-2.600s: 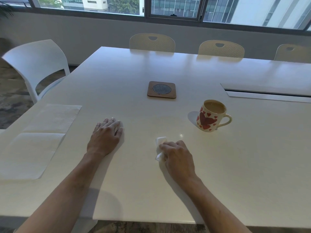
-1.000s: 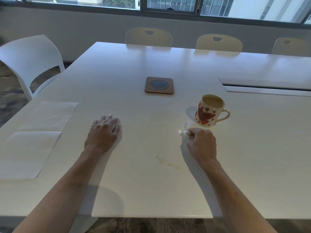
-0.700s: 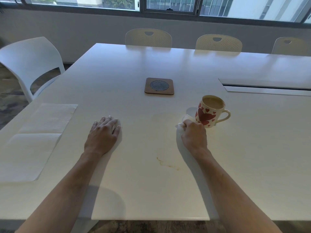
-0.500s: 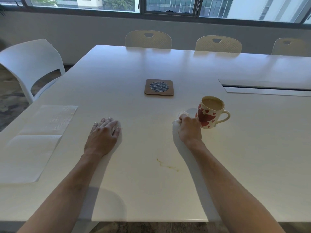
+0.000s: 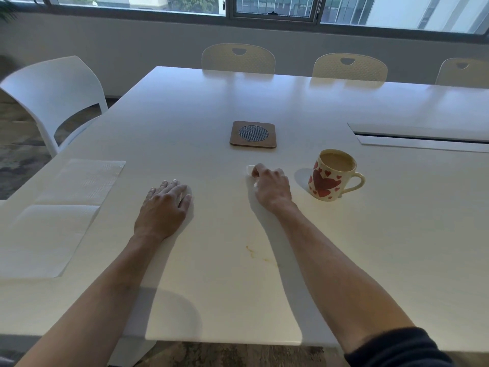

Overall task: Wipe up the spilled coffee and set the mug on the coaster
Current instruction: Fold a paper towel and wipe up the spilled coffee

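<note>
Office meeting room, long white table (image 5: 264, 102), chairs (image 5: 238, 58), window (image 5: 275, 7)

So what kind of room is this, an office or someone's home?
Most likely an office meeting room: a long white table with a cable slot, matching chairs along its far side, and office buildings outside the windows.

On the counter (image 5: 344, 260), the coaster (image 5: 253, 134) lies behind both hands. The mug (image 5: 334, 175) stands right of the right hand (image 5: 271, 187), napkins (image 5: 66, 202) far left of the left hand (image 5: 164, 207), a stain (image 5: 258, 254) nearer between the arms.
</note>
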Tool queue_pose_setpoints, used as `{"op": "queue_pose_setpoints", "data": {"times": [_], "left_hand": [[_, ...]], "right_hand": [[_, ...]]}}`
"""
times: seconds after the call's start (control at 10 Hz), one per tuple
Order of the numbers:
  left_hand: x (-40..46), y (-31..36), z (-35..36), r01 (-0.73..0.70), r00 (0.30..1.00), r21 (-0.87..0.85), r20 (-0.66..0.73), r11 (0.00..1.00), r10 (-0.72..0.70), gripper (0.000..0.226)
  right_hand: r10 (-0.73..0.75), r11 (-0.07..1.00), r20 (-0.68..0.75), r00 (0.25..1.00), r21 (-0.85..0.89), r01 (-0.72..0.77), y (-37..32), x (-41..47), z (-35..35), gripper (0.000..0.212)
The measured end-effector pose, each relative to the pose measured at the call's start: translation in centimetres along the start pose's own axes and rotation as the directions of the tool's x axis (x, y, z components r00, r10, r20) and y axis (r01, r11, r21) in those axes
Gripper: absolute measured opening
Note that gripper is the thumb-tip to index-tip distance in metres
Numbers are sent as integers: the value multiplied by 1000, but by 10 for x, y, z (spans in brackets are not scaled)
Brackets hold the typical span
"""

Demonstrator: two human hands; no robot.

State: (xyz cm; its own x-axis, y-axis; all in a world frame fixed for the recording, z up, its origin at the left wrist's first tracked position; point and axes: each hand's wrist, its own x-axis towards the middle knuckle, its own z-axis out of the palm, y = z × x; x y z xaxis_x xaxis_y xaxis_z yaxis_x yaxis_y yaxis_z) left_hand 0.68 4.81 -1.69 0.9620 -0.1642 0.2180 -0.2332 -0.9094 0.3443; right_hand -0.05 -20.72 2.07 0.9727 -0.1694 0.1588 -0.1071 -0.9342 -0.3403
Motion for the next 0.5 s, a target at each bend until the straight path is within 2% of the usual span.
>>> {"op": "queue_pose_setpoints", "data": {"times": [0.1, 0.2, 0.4, 0.5], "left_hand": [[0, 0, 0, -5, 1000, 8, -6, 1000, 5, 40], [0, 2, 0, -12, 1000, 13, -16, 1000, 12, 41], [0, 0, 1, -5, 1000, 7, -13, 1000, 5, 41], [1, -1, 2, -7, 1000, 6, -10, 1000, 7, 42]], "right_hand": [[-42, 999, 37, 998, 12, 41, -3, -2, 0, 42], [-154, 986, 88, 984, 82, 147, -13, -11, 2, 55], [-289, 944, 137, 947, 204, 259, -25, -34, 5, 61], [-311, 934, 152, 938, 230, 272, -25, -41, 2, 64]]}}
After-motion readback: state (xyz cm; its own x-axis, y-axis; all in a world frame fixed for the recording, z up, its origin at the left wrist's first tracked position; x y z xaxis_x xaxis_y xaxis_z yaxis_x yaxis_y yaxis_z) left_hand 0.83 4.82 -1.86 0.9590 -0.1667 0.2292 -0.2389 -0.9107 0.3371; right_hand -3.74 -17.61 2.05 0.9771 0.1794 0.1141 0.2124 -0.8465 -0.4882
